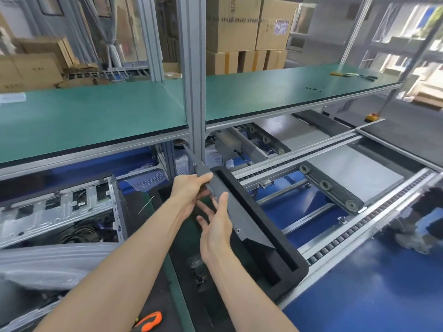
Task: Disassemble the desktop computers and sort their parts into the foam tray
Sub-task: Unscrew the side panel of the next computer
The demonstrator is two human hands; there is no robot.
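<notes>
A flat dark-grey panel, a computer part, is held over the black foam tray, lying lengthwise along the tray and tilted, its far end near the tray's far corner and its near end resting down in the large recess. A small screw hole shows near its lower edge. The left hand grips the panel's far end, thumb on top and fingers curled beneath it. The right hand supports the panel's left edge about halfway along, the thumb lying up along the edge and the other fingers spread loosely underneath; whether they press the underside cannot be told.

The foam tray sits at an angle on the right part of the tabletop, with a long narrow slot along its right side and a wider recess toward its near end. Just beside its near-left corner lies a small cluster of dark screws or clips, too blurred to name.

On the left stands an opened desktop case, its metal frame exposed and black cables bundled inside. A pale grey side panel lies in front of it. At the bottom edge an orange-and-black tool handle shows.

Right of the tray runs a roller conveyor over a blue floor. Above, a green shelf spans the frame, with cardboard boxes stacked behind it.
</notes>
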